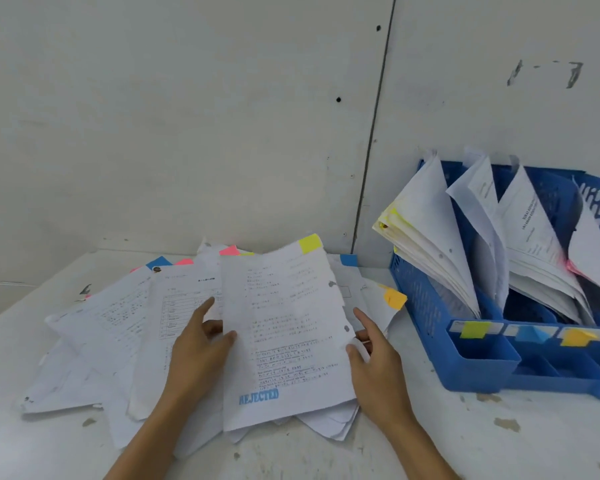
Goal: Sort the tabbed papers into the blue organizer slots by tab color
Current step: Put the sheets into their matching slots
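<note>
The left hand [201,344] and the right hand [374,358] hold a white printed sheet with a yellow tab [284,341] by its two side edges. Each thumb lies on top of the sheet with the fingers curled beneath it, and each forefinger points out straight. A blue "REJECTED" stamp [258,396] marks the sheet's near end, and the yellow tab is at its far corner. The sheet is raised a little over a fanned pile of white tabbed papers [118,323] spread on the scuffed white table [465,438]. Blue, pink and orange tabs stick out along the pile's far edge. To the right stands the blue plastic organizer [426,306]; its near rim has yellow, blue and orange labels. Papers lean in its slots, with a yellow-tabbed stack [426,230] in the leftmost. Behind is a pale grey wall [187,98].
</note>
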